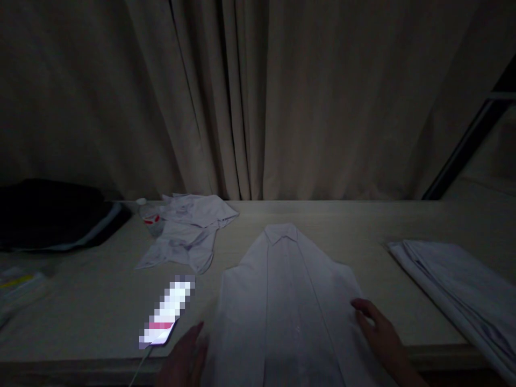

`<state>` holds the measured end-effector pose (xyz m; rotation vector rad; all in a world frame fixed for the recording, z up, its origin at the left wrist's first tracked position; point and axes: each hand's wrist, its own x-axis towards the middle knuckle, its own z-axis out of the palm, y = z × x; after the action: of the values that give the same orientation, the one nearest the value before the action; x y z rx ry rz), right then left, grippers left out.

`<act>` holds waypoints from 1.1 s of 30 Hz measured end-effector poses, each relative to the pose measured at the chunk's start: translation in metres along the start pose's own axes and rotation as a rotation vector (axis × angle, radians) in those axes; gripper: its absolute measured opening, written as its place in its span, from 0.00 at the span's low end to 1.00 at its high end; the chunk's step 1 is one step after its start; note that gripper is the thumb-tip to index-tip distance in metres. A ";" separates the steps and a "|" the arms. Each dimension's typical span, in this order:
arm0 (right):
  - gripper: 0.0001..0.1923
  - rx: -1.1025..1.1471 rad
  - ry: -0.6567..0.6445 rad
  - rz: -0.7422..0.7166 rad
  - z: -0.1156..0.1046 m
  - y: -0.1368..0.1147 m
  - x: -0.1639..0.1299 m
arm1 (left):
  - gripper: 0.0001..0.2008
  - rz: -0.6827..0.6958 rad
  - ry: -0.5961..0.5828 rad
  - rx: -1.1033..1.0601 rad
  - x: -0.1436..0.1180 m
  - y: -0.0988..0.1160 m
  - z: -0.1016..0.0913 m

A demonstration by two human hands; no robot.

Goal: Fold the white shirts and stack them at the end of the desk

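A white collared shirt (282,290) lies flat on the pale table (100,301), collar pointing away from me, its lower part hanging over the near edge. My left hand (185,357) rests flat at the shirt's left edge, fingers apart. On the shirt's right side lies my right hand (379,333), palm down with fingers spread. Neither hand grips anything.
A lit phone (167,314) with a cable lies just left of my left hand. A crumpled white garment (189,234) sits further back. Folded white cloth (455,285) is at the right, a dark bundle (52,215) at the far left. Curtains (258,97) hang behind.
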<state>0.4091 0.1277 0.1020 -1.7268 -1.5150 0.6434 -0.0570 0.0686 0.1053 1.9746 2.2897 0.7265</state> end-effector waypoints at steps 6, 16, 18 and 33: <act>0.23 -0.325 -0.169 -0.492 0.148 -0.098 0.116 | 0.25 0.392 0.066 0.291 0.097 0.000 0.081; 0.29 -0.634 -0.364 -0.571 0.265 -0.127 0.193 | 0.35 0.478 0.080 0.426 0.130 -0.014 0.128; 0.30 -0.656 -0.368 -0.590 0.265 -0.119 0.196 | 0.36 0.471 0.049 0.404 0.128 -0.015 0.128; 0.28 -0.498 -0.191 -0.659 0.145 -0.092 0.097 | 0.31 0.572 0.118 0.276 0.075 -0.008 0.063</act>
<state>0.2579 0.2545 0.0974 -1.3713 -2.3710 0.0844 -0.0584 0.1588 0.0668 2.8400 1.9658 0.5793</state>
